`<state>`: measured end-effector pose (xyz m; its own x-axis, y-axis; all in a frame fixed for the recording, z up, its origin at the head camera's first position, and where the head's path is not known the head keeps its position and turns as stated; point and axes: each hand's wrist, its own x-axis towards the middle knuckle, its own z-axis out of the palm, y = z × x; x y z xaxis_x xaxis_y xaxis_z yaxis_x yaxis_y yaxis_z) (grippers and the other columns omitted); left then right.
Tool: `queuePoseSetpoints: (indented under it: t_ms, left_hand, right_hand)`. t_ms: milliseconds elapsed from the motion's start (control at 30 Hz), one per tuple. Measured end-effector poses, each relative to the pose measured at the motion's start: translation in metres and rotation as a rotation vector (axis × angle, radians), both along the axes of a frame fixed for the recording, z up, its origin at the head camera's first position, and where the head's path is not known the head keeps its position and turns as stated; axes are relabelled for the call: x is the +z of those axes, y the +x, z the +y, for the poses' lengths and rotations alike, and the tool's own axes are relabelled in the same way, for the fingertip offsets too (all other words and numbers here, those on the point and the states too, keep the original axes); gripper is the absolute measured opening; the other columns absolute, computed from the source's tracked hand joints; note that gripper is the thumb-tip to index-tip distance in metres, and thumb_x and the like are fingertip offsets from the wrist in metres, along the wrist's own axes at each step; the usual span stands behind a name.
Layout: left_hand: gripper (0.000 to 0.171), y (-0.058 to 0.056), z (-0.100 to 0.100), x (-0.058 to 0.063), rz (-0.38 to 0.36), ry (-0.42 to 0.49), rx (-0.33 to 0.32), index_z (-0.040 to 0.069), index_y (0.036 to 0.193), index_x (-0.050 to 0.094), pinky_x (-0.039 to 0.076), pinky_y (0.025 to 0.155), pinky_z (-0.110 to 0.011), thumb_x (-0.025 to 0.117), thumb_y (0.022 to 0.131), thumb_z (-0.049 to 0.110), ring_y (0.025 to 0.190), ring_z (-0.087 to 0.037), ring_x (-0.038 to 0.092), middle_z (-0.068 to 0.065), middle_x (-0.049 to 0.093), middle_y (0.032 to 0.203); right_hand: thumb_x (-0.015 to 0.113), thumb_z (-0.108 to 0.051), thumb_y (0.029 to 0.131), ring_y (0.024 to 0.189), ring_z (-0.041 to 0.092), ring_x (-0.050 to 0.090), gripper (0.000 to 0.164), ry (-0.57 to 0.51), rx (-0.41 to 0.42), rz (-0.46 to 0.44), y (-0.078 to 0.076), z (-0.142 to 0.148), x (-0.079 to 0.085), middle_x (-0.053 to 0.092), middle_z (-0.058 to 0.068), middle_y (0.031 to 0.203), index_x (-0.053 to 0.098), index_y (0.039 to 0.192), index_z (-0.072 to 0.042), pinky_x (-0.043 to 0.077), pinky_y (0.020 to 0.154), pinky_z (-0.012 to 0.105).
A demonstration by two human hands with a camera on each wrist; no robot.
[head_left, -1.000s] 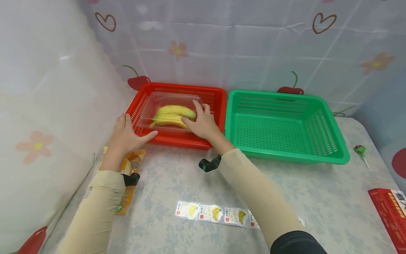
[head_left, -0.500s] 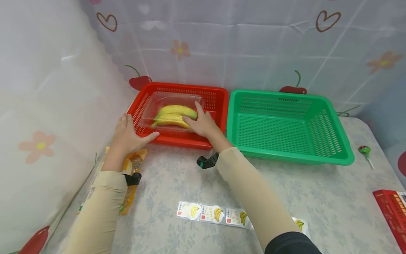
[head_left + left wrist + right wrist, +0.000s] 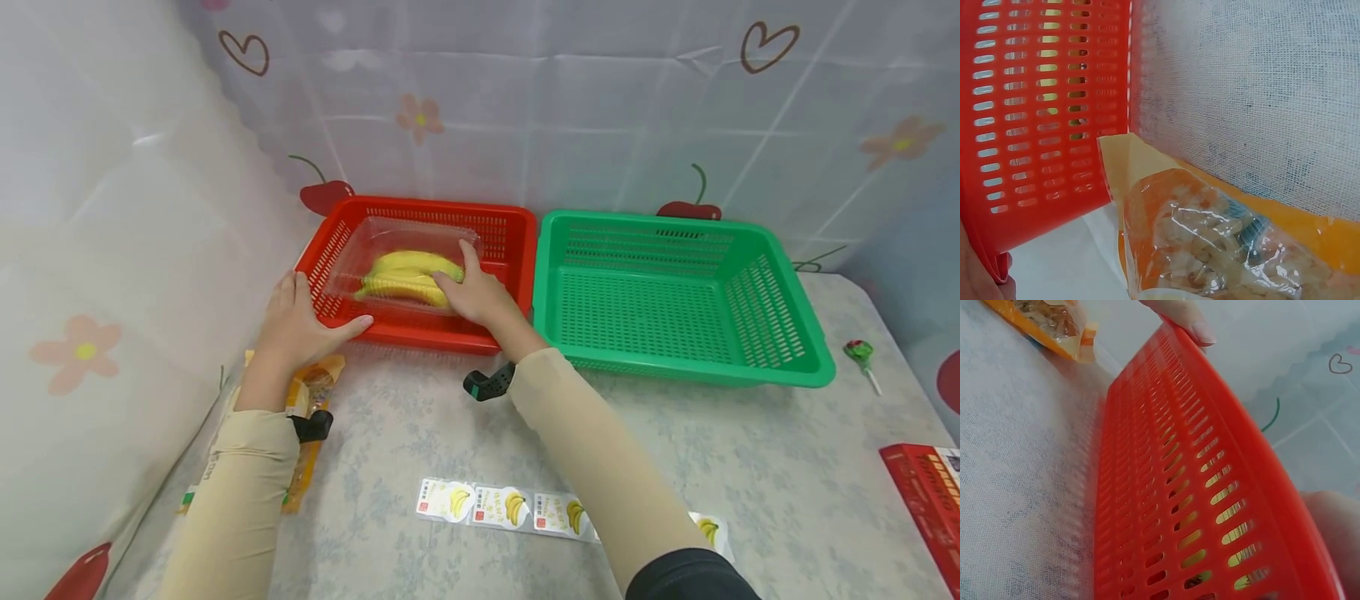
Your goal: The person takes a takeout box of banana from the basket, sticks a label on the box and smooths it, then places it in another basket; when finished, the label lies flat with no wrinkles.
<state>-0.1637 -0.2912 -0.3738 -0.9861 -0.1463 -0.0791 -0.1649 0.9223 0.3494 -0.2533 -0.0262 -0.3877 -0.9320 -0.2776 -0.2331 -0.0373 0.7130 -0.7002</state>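
Observation:
Two yellow bananas (image 3: 411,268) lie in a clear plastic box (image 3: 358,257) inside the red basket (image 3: 408,335). My right hand (image 3: 483,292) holds the right end of the box, thumb on its near part and index finger at its far corner; the other fingers are hidden. My left hand (image 3: 292,325) rests on the basket's near left corner, thumb spread along the front rim and fingers lying along the left rim. In the right wrist view, the left thumb (image 3: 1192,325) crosses over the basket rim. The left wrist view shows the basket's slotted wall (image 3: 1041,112).
A green basket (image 3: 637,367) stands to the right of the red one. An orange-edged bag (image 3: 306,467) lies beneath my left forearm. A strip of banana stickers (image 3: 501,507) runs partly under my right forearm. A lollipop (image 3: 858,352) and a red package (image 3: 918,500) lie far right.
The plastic box tilts slightly, and the right thumb and index finger have shifted a little on it. The left hand stays on the basket corner.

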Motion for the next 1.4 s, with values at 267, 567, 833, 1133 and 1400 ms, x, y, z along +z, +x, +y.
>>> queuePoseSetpoints:
  t_ms: [267,567,833,1133,1400]
  left_hand:
    - [0.133,0.0007,0.0017,0.0017,0.006,0.018,0.01,-0.001,0.157,-0.009,0.03,0.107,-0.072,0.056,0.075,0.082,0.148,-0.05,0.008,-0.026,-0.002,0.164]
    - [0.134,0.001,0.0006,0.0006,0.013,0.018,0.008,-0.001,0.157,-0.008,0.029,0.108,-0.072,0.057,0.075,0.083,0.148,-0.05,0.01,-0.026,-0.002,0.164]
    - [0.134,0.0006,0.0005,0.0015,0.003,0.004,0.004,-0.001,0.157,-0.008,0.027,0.11,-0.071,0.055,0.075,0.084,0.148,-0.05,0.009,-0.027,-0.002,0.164]
    - [0.132,0.0018,0.0012,0.0022,-0.004,-0.009,-0.003,-0.003,0.156,-0.006,0.023,0.112,-0.071,0.053,0.076,0.084,0.149,-0.05,0.007,-0.027,-0.003,0.164]
    - [0.133,-0.0003,0.0003,0.0012,0.005,0.001,0.004,-0.003,0.156,-0.007,0.025,0.111,-0.071,0.053,0.076,0.084,0.148,-0.051,0.009,-0.026,-0.002,0.164]
  right_hand:
    - [0.052,-0.064,0.092,0.117,0.034,0.06,0.088,-0.023,0.022,-0.013,0.0005,0.0018,0.0034,0.054,0.014,0.142,-0.001,0.158,-0.042,0.047,0.101,0.056]
    - [0.054,-0.061,0.093,0.13,0.036,0.052,0.084,-0.075,-0.002,0.019,0.0006,0.0,0.0038,0.036,0.007,0.159,0.005,0.158,-0.043,0.044,0.104,0.058]
    - [0.056,-0.053,0.095,0.129,0.031,0.053,0.08,-0.146,-0.018,0.014,-0.0002,0.0003,0.0027,0.029,0.002,0.163,0.008,0.158,-0.043,0.044,0.105,0.056]
    - [0.054,-0.049,0.097,0.054,0.02,0.049,0.076,-0.191,-0.018,0.097,0.0007,0.0013,0.0037,0.059,0.008,0.078,0.009,0.158,-0.043,0.049,0.063,0.036]
    - [0.054,-0.05,0.096,0.044,0.018,0.038,0.075,-0.255,-0.05,0.215,0.0039,0.005,0.0084,0.042,0.002,0.055,0.012,0.158,-0.042,0.034,0.043,0.028]
